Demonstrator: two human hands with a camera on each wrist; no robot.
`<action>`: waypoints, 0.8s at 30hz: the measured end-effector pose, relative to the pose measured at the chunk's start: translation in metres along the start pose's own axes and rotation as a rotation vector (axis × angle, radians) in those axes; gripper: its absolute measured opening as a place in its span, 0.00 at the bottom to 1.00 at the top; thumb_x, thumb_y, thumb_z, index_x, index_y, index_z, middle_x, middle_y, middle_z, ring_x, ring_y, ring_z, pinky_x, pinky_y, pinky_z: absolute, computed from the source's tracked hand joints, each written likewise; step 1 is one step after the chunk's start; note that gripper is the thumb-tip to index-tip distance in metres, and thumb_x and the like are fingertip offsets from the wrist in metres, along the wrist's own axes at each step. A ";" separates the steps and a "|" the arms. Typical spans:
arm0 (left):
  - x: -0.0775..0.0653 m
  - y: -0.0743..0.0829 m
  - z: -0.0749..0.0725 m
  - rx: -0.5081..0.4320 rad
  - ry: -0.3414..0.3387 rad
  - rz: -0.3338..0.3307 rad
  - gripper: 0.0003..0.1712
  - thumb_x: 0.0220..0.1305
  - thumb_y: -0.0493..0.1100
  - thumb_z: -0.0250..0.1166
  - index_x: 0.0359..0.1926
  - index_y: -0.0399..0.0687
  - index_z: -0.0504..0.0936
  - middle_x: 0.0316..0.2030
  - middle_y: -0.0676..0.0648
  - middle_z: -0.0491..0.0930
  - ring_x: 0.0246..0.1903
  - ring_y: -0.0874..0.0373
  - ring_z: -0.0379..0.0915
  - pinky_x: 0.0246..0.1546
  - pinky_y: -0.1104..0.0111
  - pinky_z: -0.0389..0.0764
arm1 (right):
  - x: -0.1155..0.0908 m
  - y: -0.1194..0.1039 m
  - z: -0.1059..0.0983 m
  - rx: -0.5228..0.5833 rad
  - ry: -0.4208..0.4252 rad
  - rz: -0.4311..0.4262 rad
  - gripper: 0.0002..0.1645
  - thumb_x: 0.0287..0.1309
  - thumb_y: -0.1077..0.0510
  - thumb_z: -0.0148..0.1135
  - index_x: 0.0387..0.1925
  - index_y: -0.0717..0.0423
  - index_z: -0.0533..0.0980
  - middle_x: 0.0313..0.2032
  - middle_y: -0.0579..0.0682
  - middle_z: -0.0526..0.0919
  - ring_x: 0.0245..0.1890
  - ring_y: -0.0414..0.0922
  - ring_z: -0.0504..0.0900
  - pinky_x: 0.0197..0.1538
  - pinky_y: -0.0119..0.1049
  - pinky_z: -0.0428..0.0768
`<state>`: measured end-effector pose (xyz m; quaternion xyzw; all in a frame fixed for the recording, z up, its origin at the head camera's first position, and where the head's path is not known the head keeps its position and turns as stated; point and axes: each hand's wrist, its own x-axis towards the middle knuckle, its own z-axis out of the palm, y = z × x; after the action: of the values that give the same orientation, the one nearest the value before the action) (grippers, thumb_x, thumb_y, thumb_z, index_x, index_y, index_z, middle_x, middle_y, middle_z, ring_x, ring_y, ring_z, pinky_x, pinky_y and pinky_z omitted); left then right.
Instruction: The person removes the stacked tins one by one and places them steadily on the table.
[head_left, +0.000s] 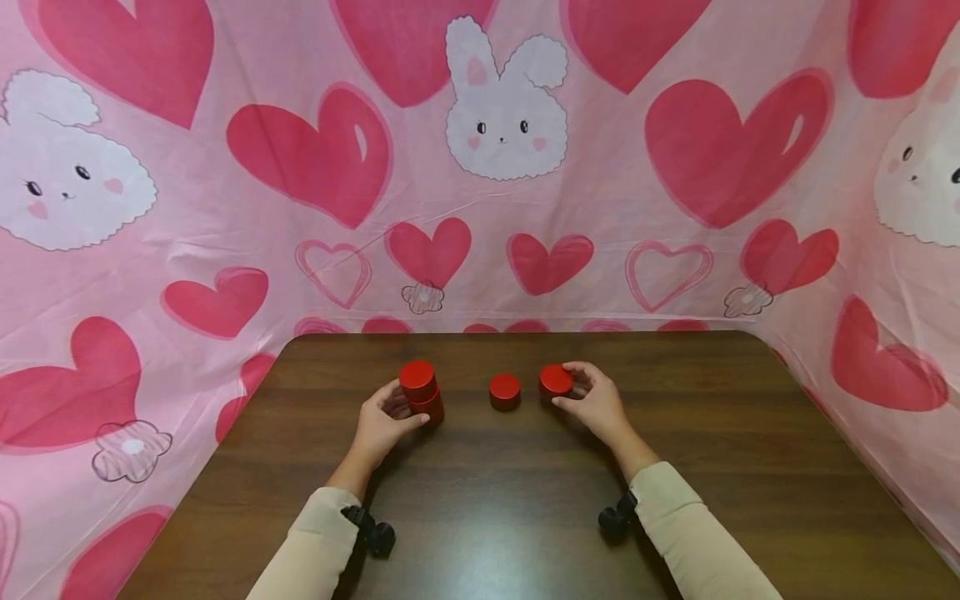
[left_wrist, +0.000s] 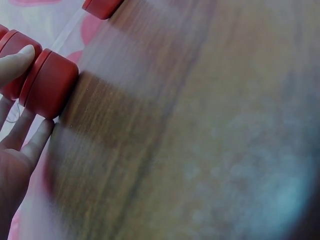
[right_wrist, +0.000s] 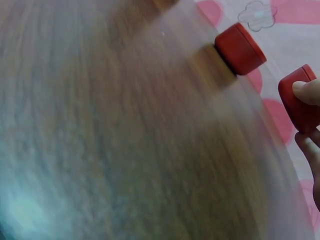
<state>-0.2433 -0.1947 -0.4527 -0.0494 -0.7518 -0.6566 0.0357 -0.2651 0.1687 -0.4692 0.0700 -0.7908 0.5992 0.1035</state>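
Head view: left hand (head_left: 381, 427) grasps stacked tins (head_left: 420, 392), right hand (head_left: 602, 405) one tin (head_left: 555, 380), near tabletop (head_left: 480, 475) far edge; keep level.

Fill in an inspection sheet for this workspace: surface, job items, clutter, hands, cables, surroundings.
Surface: brown wood-grain tabletop, with a pale glare patch toward the person.
Job's things: stack of red cylinders on the person's left; lone red cylinder standing in the middle; right-hand red cylinder to its right.
Clutter: nothing seen.
Hands: left hand grips the stack; right hand holds the right-hand cylinder between thumb and fingers. A black device is strapped at the left wrist and another at the right wrist.
Cables: nothing seen.
Surroundings: pink cloth with hearts and white rabbits, behind and at both sides.
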 end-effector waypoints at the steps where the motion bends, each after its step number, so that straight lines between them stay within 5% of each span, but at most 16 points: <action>1: 0.001 -0.003 0.000 -0.008 0.000 -0.001 0.42 0.44 0.23 0.75 0.64 0.32 0.71 0.55 0.32 0.76 0.54 0.40 0.74 0.57 0.52 0.75 | 0.000 0.002 -0.001 0.000 -0.003 -0.003 0.35 0.40 0.73 0.77 0.54 0.67 0.74 0.52 0.65 0.78 0.54 0.58 0.77 0.56 0.45 0.78; 10: 0.011 -0.027 -0.001 -0.004 0.024 0.016 0.43 0.43 0.25 0.76 0.63 0.37 0.72 0.54 0.34 0.77 0.53 0.43 0.75 0.55 0.56 0.77 | 0.002 0.012 -0.001 -0.066 -0.060 0.027 0.38 0.41 0.74 0.75 0.57 0.69 0.72 0.54 0.66 0.76 0.56 0.59 0.75 0.56 0.49 0.78; 24: 0.011 -0.026 -0.001 -0.020 0.010 0.015 0.43 0.43 0.24 0.76 0.64 0.35 0.71 0.55 0.33 0.77 0.54 0.43 0.74 0.55 0.56 0.77 | 0.004 0.011 0.002 -0.157 -0.119 0.027 0.38 0.41 0.72 0.76 0.58 0.67 0.72 0.54 0.66 0.78 0.52 0.61 0.79 0.57 0.52 0.76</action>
<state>-0.2573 -0.1990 -0.4768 -0.0522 -0.7445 -0.6641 0.0438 -0.2714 0.1701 -0.4795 0.0865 -0.8410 0.5313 0.0534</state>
